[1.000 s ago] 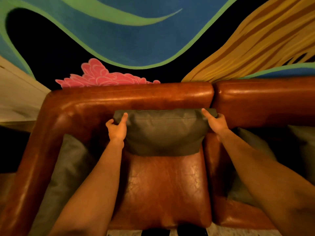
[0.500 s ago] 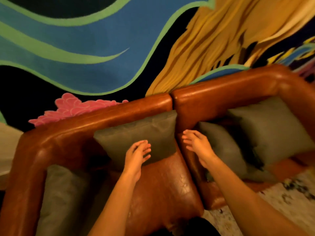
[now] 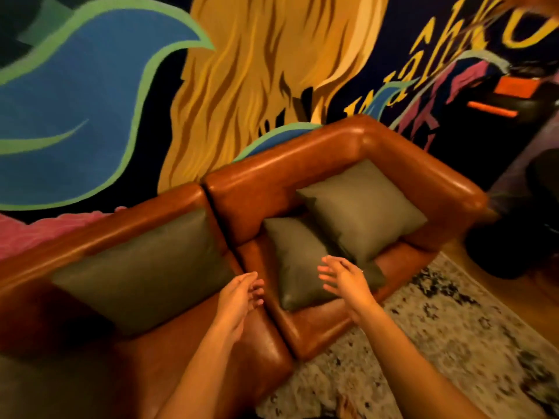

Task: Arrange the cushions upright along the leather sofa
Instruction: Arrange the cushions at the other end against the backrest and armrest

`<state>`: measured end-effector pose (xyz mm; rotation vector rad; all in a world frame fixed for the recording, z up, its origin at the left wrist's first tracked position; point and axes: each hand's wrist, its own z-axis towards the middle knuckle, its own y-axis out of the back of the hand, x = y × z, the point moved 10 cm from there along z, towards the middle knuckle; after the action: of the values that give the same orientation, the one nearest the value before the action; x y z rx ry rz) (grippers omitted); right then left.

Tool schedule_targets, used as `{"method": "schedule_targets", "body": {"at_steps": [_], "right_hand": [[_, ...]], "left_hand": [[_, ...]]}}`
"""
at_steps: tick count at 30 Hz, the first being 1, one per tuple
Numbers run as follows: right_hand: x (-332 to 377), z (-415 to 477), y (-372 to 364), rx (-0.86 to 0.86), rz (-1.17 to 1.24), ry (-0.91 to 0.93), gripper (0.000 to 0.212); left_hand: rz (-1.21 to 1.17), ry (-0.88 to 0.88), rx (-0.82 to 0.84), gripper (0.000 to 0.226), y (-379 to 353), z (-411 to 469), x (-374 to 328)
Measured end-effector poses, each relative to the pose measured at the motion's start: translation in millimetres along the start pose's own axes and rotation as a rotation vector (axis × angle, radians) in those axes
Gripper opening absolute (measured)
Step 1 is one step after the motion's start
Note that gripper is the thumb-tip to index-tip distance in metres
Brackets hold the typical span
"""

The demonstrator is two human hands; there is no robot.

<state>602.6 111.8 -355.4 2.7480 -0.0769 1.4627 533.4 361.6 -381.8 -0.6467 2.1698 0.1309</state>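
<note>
A brown leather sofa (image 3: 290,164) runs across the view. One olive cushion (image 3: 142,267) stands upright against the left backrest. On the right seat a second cushion (image 3: 299,261) lies tilted, partly under a third cushion (image 3: 360,207) that leans in the right corner. A further cushion (image 3: 36,385) shows at the bottom left. My left hand (image 3: 239,297) hovers open over the seam between the seats. My right hand (image 3: 344,279) is open just above the tilted cushion's near edge. Neither hand holds anything.
A painted mural (image 3: 121,86) covers the wall behind the sofa. A speckled rug (image 3: 438,343) lies on the floor at the right. A dark object (image 3: 514,243) stands beyond the sofa's right armrest.
Both hands let go of the left cushion, which stays upright. My view and both hands swung right, toward the two cushions on the right seat.
</note>
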Motion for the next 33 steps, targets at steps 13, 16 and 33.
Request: {"method": "schedule_targets", "body": {"at_steps": [13, 16, 33], "right_hand": [[13, 36, 211, -0.111, -0.052, -0.038, 0.014], [20, 69, 223, -0.11, -0.135, -0.048, 0.021], [95, 315, 240, -0.063, -0.57, -0.117, 0.046]], "left_hand": [[0.109, 0.077, 0.105, 0.011, -171, -10, 64], [0.18, 0.08, 0.113, 0.014, -187, 18, 58], [0.361, 0.207, -0.011, 0.063, -289, 245, 47]]}}
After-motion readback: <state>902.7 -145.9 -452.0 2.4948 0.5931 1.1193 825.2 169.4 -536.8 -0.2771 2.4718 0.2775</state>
